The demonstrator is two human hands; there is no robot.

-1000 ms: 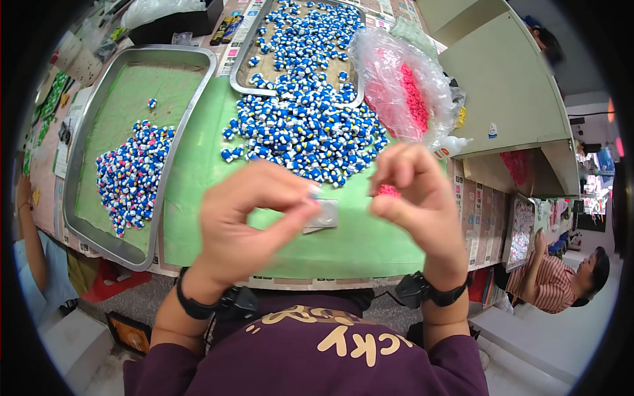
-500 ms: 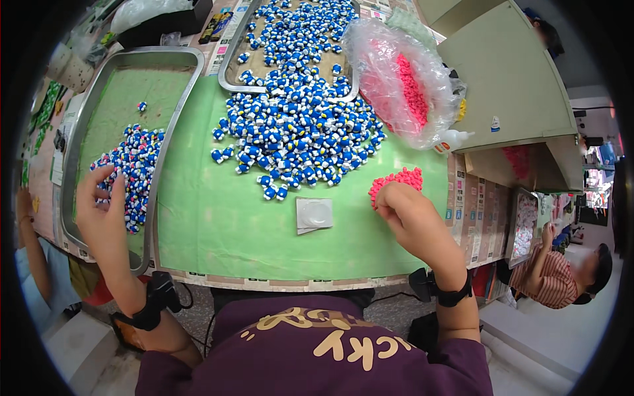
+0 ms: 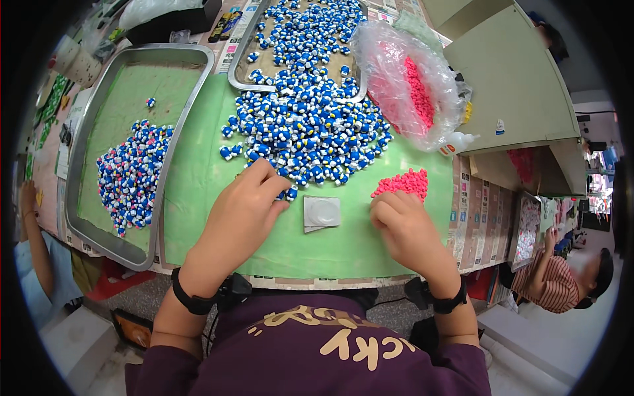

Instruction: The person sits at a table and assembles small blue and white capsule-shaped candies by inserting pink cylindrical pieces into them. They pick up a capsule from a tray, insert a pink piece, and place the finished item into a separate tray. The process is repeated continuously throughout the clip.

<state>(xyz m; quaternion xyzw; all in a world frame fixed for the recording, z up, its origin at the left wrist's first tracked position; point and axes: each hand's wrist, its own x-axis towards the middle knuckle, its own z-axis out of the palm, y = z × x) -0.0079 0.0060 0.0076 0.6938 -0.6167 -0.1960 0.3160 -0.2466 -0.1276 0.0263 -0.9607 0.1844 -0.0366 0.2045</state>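
The person's left hand (image 3: 243,212) was at the near edge of the blue-and-white heap (image 3: 307,132), thumb and forefinger beside one piece; I couldn't tell whether they pinched it. The right hand (image 3: 411,228), fingers curled, touched the small pink pile (image 3: 406,183), its grip hidden from me. Between them, on the desk's green cloth (image 3: 297,256), lay a pale square (image 3: 323,212).
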